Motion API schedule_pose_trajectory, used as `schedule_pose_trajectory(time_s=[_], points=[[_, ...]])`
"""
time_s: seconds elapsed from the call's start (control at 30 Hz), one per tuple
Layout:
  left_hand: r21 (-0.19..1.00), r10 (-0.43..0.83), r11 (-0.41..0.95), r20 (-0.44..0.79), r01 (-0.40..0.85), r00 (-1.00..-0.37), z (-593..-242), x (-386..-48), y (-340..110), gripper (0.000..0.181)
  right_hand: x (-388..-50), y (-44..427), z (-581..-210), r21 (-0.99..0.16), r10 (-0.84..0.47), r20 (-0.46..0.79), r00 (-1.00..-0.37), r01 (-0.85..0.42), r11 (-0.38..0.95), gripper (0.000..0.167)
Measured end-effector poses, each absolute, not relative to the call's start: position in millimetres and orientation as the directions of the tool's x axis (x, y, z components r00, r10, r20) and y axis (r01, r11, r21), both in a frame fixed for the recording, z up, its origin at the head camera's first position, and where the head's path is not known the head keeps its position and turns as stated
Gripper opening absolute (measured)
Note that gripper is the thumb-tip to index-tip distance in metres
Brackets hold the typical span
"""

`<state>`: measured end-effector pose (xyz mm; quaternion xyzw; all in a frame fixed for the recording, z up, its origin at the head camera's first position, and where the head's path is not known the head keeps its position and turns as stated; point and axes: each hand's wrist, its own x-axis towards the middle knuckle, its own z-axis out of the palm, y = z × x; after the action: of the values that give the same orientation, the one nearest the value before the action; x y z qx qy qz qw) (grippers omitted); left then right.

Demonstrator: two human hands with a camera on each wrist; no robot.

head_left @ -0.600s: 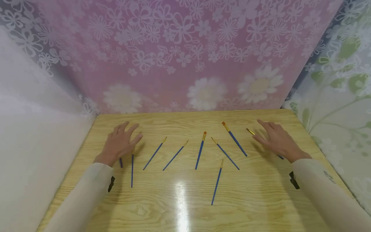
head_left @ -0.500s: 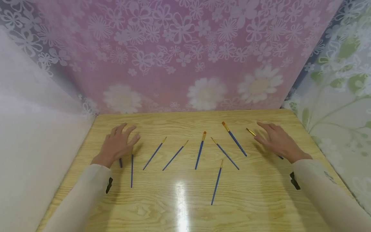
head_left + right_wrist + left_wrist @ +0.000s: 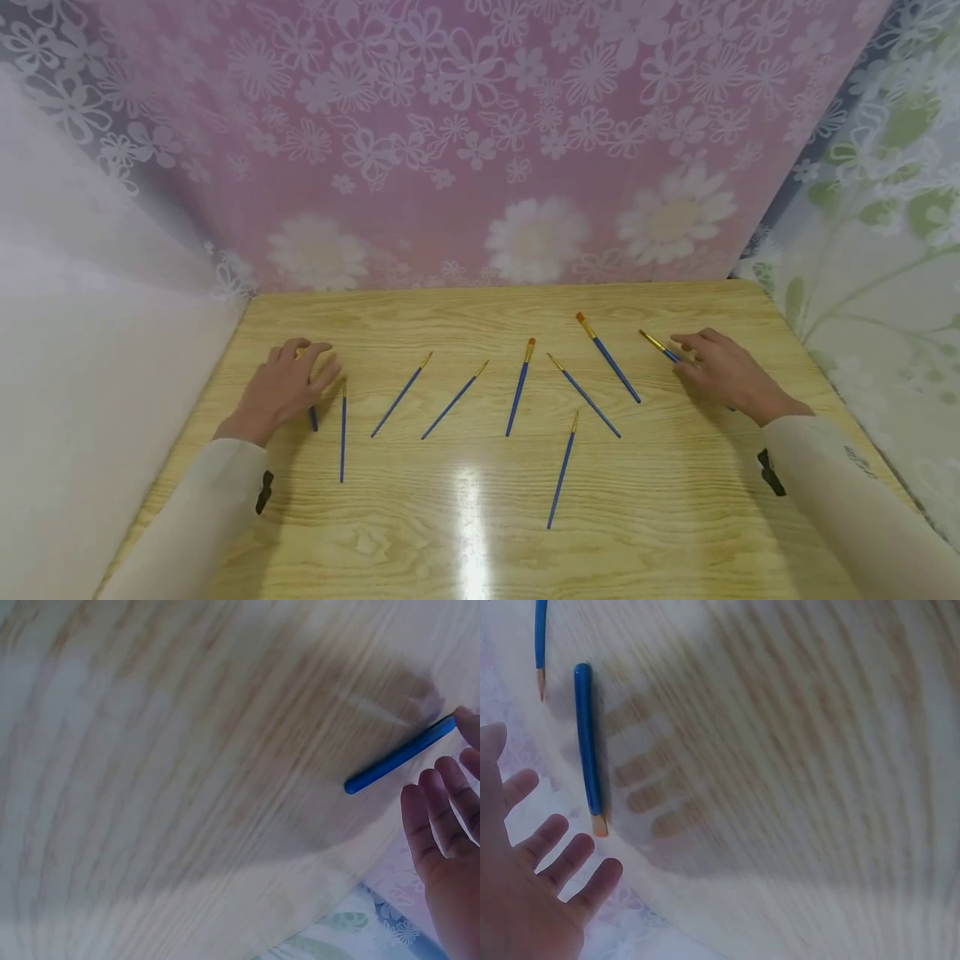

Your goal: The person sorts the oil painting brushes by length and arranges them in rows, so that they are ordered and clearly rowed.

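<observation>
The left hand (image 3: pixel 277 387) and right hand (image 3: pixel 727 375) have shifted slightly, fingers loose and gripping nothing — the leftmost paintbrush (image 3: pixel 585 742) below one, the rightmost paintbrush (image 3: pixel 401 756) below the other — apparently putting both within easy grasp.

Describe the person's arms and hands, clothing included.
The left off-white fabric sleeve and right off-white fabric sleeve are long, each with a small black piece near its cuff; the right bears a grey marking. The left hand and right hand are bare.
</observation>
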<state>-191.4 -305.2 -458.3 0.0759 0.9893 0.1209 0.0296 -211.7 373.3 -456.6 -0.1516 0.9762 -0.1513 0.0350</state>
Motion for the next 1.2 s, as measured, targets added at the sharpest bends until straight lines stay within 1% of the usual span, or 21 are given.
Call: schedule_pose_trajectory(time_s=[0.2, 0.37, 0.47, 0.63, 0.87, 1.07, 1.2], points=[[0.242, 0.156, 0.960, -0.051, 0.139, -0.986, -456.7, -185.4, -309.7, 0.060, -209.7, 375.4, -459.1, -0.305, -0.313, -0.039, -0.949, -0.287, 0.908, 0.047], [0.196, 0.147, 0.972, -0.060, 0.133, -0.987, -458.8, -184.8, -314.9, 0.059, -210.1, 376.0, -461.5, -0.315, -0.310, -0.050, -0.949, -0.279, 0.907, 0.042], [0.180, 0.150, 0.974, -0.058, 0.137, -0.987, -461.0, -184.6, -317.2, 0.055, -211.1, 376.6, -462.8, -0.313, -0.317, -0.042, -0.948, -0.289, 0.905, 0.039], [0.194, 0.152, 0.971, -0.060, 0.138, -0.987, -463.1, -183.1, -318.6, 0.045, -213.1, 376.8, -465.8, -0.311, -0.321, -0.030, -0.947, -0.296, 0.903, 0.034], [0.213, 0.161, 0.966, -0.051, 0.147, -0.986, -465.0, -182.9, -320.0, 0.038, -215.8, 377.1, -468.8, -0.312, -0.317, -0.025, -0.948, -0.294, 0.904, 0.030], [0.230, 0.160, 0.963, -0.072, 0.139, -0.984, -464.8, -184.0, -323.2, 0.038, -216.3, 375.5, -466.7, -0.303, -0.325, -0.020, -0.945, -0.304, 0.903, 0.028], [0.245, 0.160, 0.961, -0.098, 0.132, -0.982, -464.4, -185.3, -324.9, 0.040, -216.9, 372.7, -462.9, -0.321, -0.315, -0.030, -0.949, -0.289, 0.902, 0.028]])
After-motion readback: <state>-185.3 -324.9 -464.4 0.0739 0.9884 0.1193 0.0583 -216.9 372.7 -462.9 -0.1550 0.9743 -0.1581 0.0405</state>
